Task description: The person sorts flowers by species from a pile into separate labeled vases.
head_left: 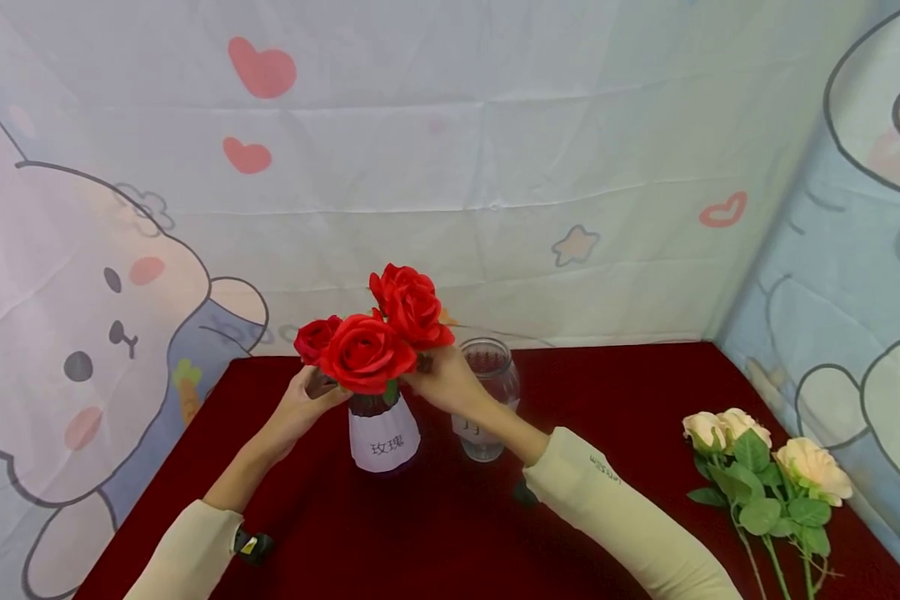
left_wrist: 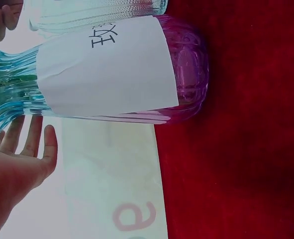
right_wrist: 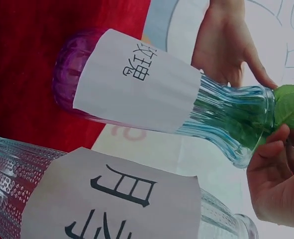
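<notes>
Red artificial roses [head_left: 370,354] stand in a glass vase [right_wrist: 231,117] that is purple at the base and bluish at the neck. Its white paper label [left_wrist: 107,69] bears Chinese characters. My left hand [head_left: 305,406] is at the vase's neck on the left, its fingers [left_wrist: 35,134] extended against or close to the glass. At the vase's mouth, my right hand [right_wrist: 281,184] has curled fingers by a green leaf [right_wrist: 291,105] and pinches a rose stem there; the blooms partly hide this hand in the head view.
Just right of the roses' vase stands a clear glass vase [head_left: 483,450], also labelled. Cream roses [head_left: 810,471] with green leaves lie at the right of the dark red tablecloth [head_left: 607,400]. A printed cloth backdrop [head_left: 495,183] hangs behind.
</notes>
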The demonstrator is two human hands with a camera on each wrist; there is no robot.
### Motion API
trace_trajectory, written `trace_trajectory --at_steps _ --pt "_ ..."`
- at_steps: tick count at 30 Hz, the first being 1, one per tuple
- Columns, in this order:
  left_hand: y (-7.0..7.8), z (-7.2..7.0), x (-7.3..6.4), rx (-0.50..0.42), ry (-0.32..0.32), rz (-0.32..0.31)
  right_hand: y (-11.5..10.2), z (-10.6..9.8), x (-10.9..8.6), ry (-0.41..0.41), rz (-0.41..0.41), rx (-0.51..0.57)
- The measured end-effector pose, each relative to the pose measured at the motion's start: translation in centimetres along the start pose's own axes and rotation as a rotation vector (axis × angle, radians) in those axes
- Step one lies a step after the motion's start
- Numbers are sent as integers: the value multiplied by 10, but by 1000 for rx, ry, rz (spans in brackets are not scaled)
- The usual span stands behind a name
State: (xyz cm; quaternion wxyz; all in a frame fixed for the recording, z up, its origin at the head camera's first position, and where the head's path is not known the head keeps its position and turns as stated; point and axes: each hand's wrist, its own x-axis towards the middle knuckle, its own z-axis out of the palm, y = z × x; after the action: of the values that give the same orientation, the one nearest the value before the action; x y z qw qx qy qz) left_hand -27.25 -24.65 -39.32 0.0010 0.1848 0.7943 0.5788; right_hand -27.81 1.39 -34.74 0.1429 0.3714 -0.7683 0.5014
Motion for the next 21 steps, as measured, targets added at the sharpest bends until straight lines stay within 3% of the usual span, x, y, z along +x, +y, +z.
trace_trajectory --at_steps 6,8,14,21 --pt "1 -1 -2 15 2 -2 -2 -2 0 -73 -14 71" --pt "2 -1 -2 22 5 -1 -1 -5 -2 -93 -23 61" --pt "4 -1 -5 49 16 11 -7 -19 -14 -179 60 -9" --pt "3 -2 -15 98 26 25 -8 -40 -34 -194 84 -53"
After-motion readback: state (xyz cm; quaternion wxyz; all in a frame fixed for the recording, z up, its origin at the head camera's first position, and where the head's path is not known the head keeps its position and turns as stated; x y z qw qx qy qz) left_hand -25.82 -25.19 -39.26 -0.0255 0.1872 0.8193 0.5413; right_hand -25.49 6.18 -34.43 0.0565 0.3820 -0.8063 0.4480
